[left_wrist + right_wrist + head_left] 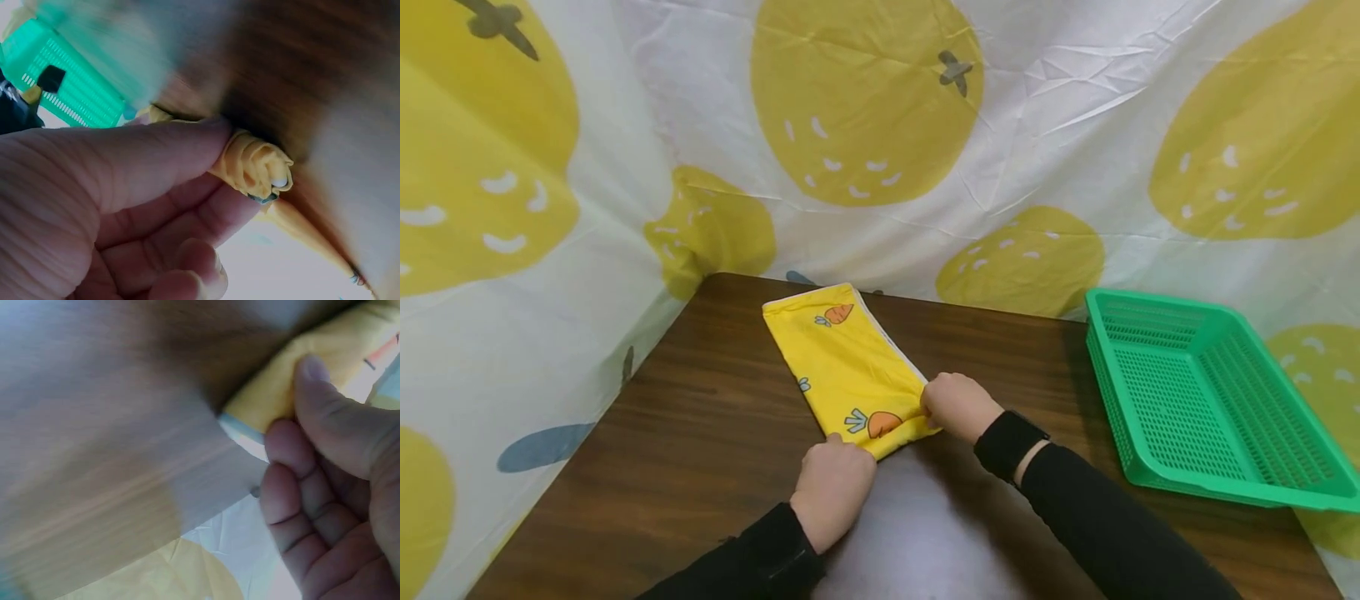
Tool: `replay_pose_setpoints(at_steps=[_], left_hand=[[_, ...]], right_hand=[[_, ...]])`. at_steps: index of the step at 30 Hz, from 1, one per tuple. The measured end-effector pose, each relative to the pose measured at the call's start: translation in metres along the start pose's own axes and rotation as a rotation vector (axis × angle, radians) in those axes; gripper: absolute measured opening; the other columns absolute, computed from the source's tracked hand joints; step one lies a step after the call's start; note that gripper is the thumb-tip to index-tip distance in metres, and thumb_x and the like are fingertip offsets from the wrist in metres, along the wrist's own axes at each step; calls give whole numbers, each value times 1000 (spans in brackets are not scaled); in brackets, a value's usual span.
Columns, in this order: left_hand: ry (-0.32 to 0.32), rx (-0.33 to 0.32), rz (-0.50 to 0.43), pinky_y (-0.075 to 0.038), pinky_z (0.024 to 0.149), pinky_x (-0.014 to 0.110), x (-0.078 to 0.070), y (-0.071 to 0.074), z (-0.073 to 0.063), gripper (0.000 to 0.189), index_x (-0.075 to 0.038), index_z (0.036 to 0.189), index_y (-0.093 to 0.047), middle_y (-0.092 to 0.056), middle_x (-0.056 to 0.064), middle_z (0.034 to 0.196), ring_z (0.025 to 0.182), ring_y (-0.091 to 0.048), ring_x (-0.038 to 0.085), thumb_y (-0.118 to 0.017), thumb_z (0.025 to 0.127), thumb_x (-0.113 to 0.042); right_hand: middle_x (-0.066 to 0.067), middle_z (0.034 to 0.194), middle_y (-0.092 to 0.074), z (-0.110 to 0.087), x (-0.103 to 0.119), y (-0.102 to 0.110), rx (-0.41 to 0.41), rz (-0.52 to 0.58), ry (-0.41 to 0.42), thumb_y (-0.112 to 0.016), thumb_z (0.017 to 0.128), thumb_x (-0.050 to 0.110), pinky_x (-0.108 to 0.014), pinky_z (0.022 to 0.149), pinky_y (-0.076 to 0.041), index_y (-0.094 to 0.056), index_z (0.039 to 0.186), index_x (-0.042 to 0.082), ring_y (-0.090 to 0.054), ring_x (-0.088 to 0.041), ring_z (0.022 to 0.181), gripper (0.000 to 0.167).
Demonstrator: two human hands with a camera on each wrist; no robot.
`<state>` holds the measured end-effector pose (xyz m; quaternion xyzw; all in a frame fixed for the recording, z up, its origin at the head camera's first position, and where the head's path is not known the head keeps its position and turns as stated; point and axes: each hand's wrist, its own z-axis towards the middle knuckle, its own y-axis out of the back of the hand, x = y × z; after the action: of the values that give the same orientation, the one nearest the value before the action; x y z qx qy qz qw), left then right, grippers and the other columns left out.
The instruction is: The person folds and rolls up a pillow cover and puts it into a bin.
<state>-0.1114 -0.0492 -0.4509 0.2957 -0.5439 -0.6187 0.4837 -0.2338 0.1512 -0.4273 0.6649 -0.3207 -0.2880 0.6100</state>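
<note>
A yellow cloth (842,358) printed with carrots and edged in white lies folded in a long strip on the brown table. My left hand (835,487) pinches its near left corner; in the left wrist view the thumb presses bunched, layered cloth (256,165) against the fingers. At the near right corner, my right hand (958,404) grips the cloth too. Thumb and index finger pinch the yellow edge (269,400) in the right wrist view, the other fingers curled below. The cloth's near end is slightly rolled between both hands, while its far end lies flat.
To the right on the table stands a green plastic basket (1187,400) with slatted sides. A white curtain with yellow fruit prints (865,100) hangs behind and to the left of the table (722,442). Black bands sit around both wrists.
</note>
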Motion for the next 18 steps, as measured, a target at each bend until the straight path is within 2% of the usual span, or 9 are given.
replay_pose_setpoints(at_steps=[3, 6, 10, 16, 18], left_hand=[[-11, 21, -3, -50, 49, 36, 5, -1, 3, 15, -10, 76, -79, -66, 4, 65, 63, -57, 20, -82, 90, -14], [-17, 27, -7, -49, 48, 35, 8, -2, 3, 17, -9, 75, -78, -65, 4, 63, 62, -57, 20, -82, 91, -15], [-19, 42, -23, -49, 48, 36, 9, -2, 3, 17, -9, 77, -80, -66, 5, 64, 63, -56, 20, -85, 89, -20], [8, 78, -60, -48, 49, 35, 15, -5, 9, 42, -12, 77, -79, -62, 0, 63, 62, -56, 19, -97, 69, -49], [23, 82, -72, -48, 48, 35, 18, -6, 12, 45, -12, 76, -78, -60, -1, 61, 60, -56, 18, -98, 67, -52]], right_hand=[[-1, 79, -66, -14, -5, -4, -67, -28, 92, -88, 84, 4, -30, 70, -54, -78, 81, 10, -52, -15, 69, 12], [0, 81, -61, -22, -8, -8, -97, -31, 146, -91, 79, 1, -27, 71, -53, -78, 83, 10, -51, -14, 72, 17], [-1, 87, -68, -22, -10, -10, -107, 23, 139, -94, 74, 0, -31, 77, -59, -80, 89, 10, -59, -15, 77, 22], [-3, 88, -74, -15, -11, -10, -133, 46, 136, -92, 76, -2, -34, 80, -61, -82, 90, 10, -65, -19, 81, 21], [-3, 88, -74, -13, -10, -10, -139, 46, 140, -90, 77, -3, -35, 81, -61, -82, 91, 10, -66, -19, 81, 20]])
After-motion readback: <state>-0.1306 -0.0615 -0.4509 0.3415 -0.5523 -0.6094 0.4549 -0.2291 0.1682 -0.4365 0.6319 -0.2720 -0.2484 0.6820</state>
